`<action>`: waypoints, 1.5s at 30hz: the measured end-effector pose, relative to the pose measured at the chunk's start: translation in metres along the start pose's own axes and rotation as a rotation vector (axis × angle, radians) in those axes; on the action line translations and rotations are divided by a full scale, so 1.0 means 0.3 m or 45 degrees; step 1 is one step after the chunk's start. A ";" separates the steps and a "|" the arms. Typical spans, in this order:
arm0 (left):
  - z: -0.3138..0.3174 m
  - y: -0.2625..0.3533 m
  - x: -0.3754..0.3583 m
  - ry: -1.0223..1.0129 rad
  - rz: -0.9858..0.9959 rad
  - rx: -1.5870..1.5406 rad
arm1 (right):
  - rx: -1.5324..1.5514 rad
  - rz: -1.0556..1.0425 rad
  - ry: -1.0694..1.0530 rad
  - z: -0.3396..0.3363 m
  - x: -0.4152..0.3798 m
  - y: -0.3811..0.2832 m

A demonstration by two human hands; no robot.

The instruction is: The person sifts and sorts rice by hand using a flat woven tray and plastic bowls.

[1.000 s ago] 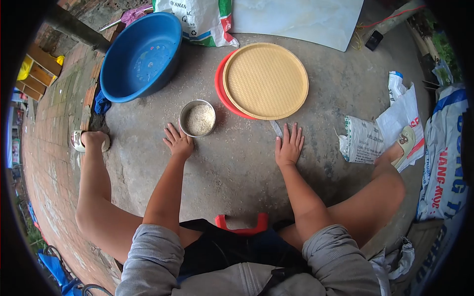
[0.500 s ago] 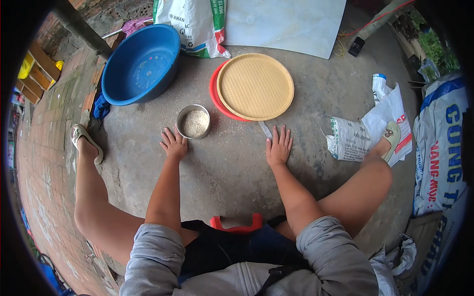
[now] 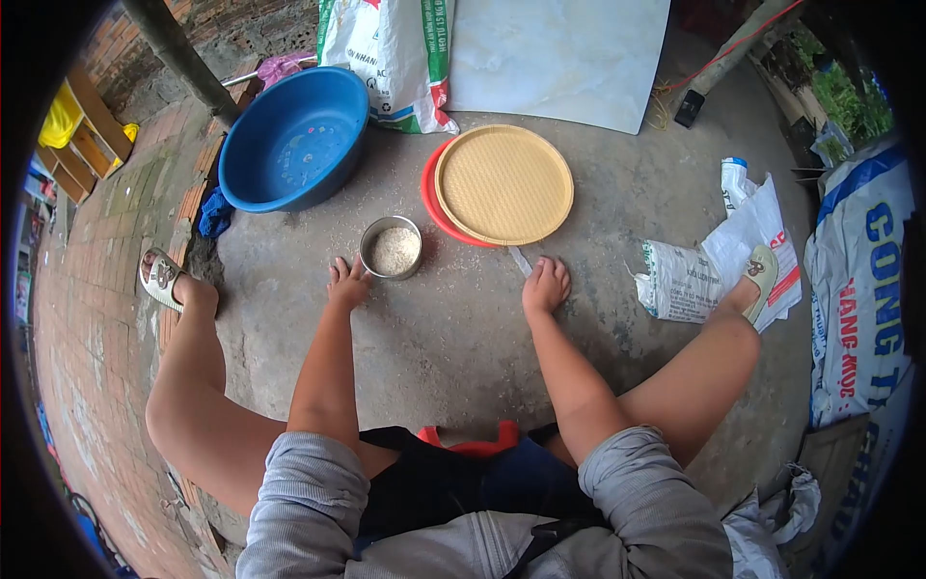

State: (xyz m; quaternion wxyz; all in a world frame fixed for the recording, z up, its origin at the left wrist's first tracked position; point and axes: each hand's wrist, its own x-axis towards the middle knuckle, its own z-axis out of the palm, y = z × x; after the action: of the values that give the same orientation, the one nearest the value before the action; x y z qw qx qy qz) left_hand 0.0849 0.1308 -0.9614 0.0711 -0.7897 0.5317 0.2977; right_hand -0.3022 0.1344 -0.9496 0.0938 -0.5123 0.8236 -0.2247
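My left hand (image 3: 348,284) is on the concrete floor with its fingers apart, right beside a round metal bowl (image 3: 393,248) that holds pale grains. The fingers of my right hand (image 3: 547,286) are curled together, and nothing shows in them. A thin pale strip (image 3: 521,260) lies just above that hand, partly under the edge of a round woven tray (image 3: 504,185). The woven tray rests over a red round item (image 3: 431,198), which shows only along its left side.
A large blue basin (image 3: 294,140) and a printed sack (image 3: 386,68) stand at the back left, beside a pale board (image 3: 555,58). Flattened bags (image 3: 682,280) lie near my right foot. Large printed sacks (image 3: 861,289) line the right edge. A red stool (image 3: 470,449) is beneath me.
The fingers of my right hand, spread flat before, are now curled in. The floor items appear slightly lower and mostly further right in view. My left foot has shifted.
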 end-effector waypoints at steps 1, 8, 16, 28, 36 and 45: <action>0.003 -0.002 0.005 0.001 -0.002 -0.015 | 0.091 0.176 -0.066 -0.014 0.031 -0.021; 0.024 -0.032 0.031 0.032 0.059 0.029 | 1.135 0.462 0.337 -0.027 0.245 -0.145; -0.022 0.068 0.008 -0.052 -0.017 0.250 | 1.130 0.287 0.107 0.018 0.272 -0.143; 0.022 -0.064 0.024 0.149 0.183 -0.135 | 1.218 0.214 0.226 -0.209 0.303 -0.244; -0.008 -0.021 0.021 0.057 0.106 -0.115 | 1.396 0.227 0.172 -0.317 0.280 -0.367; 0.032 -0.063 0.164 -0.019 0.073 -0.447 | 1.541 0.358 -0.131 -0.257 0.120 -0.176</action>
State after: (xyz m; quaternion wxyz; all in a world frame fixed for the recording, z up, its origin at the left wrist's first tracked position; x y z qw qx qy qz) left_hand 0.1105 0.1037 -0.9998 -0.0726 -0.7722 0.4933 0.3937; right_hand -0.3061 0.1040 -0.8542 0.4358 -0.2653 0.6041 -0.6122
